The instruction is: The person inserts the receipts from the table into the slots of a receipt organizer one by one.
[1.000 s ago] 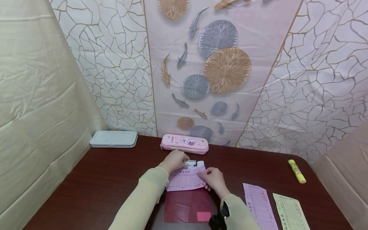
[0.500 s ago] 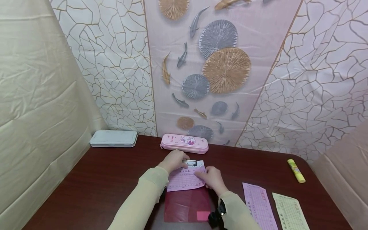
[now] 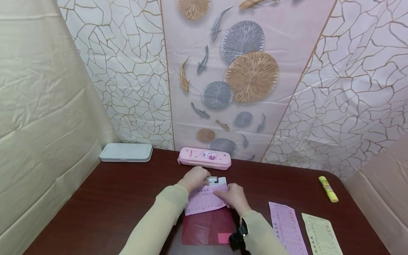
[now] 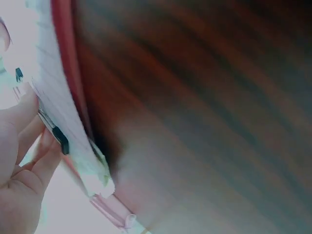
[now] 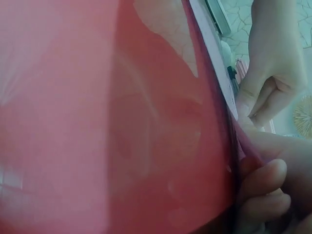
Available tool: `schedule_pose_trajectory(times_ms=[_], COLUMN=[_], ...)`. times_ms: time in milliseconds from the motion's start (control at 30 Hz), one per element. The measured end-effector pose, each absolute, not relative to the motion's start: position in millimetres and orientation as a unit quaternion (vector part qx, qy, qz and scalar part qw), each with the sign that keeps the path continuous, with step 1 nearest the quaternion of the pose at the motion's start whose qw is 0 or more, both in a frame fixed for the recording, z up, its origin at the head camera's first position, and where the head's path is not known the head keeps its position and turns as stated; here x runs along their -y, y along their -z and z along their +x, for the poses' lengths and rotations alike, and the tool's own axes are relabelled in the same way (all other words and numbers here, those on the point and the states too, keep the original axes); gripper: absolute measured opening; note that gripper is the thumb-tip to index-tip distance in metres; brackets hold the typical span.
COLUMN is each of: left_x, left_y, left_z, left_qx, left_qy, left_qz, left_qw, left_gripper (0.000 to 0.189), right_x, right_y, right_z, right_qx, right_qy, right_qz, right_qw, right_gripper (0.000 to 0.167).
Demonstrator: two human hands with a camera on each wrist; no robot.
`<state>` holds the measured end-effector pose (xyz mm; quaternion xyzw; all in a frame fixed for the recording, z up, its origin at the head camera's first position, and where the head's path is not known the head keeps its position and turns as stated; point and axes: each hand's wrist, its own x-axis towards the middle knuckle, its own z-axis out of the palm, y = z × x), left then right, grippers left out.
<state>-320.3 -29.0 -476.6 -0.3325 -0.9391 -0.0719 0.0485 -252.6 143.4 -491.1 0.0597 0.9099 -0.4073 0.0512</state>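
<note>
A red translucent folder [image 3: 204, 230] lies on the table in front of the person, its far end covered by a pink printed slip [image 3: 204, 202]. White paper [image 3: 222, 181] shows just beyond the slip, under a metal clip [image 4: 51, 127] with black ends. The left hand [image 3: 195, 178] holds that clip with bent fingers, seen close in the left wrist view. At the slip's right side the right hand [image 3: 235, 197] pinches its edge, thumb on top. Several of its curled fingers [image 5: 263, 180] show below the slip in the right wrist view.
A pink pencil case [image 3: 204, 158] lies beyond the hands, and a white case [image 3: 126, 152] at the back left. To the right are another pink slip [image 3: 288, 226], a pale green slip [image 3: 322, 233] and a yellow glue stick [image 3: 328, 189].
The right hand has shifted slightly left and away from the person. The held slip now lies more tilted, its right side higher in view. The left hand stays at the clip.
</note>
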Motion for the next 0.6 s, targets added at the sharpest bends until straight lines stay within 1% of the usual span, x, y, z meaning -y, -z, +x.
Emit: schedule_pose_trajectory(times_ms=[67, 267, 400, 600], left_x=[26.6, 20.9, 20.1, 20.4], left_y=[476.6, 474.7, 473.2, 472.3], left_z=[-319.0, -314.0, -312.3, -312.9], left_qx=[0.936, 0.924, 0.928, 0.931], left_qy=[0.036, -0.044, -0.042, -0.035], left_qz=[-0.344, -0.369, -0.358, -0.35], left_qw=[0.061, 0.089, 0.097, 0.093], left_gripper=[0.005, 0.006, 0.008, 0.012], right_x=[-142.1, -140.5, -139.7, -137.5], right_y=[490.4, 491.1, 489.8, 485.6], right_z=[-251.7, -251.4, -251.4, -251.1], right_qx=[-0.911, -0.915, -0.918, -0.923], right_qy=[0.406, 0.398, 0.391, 0.376], right_qz=[0.052, 0.051, 0.059, 0.067], right_qw=[0.044, 0.036, 0.041, 0.044], right_gripper=[0.039, 0.04, 0.039, 0.038])
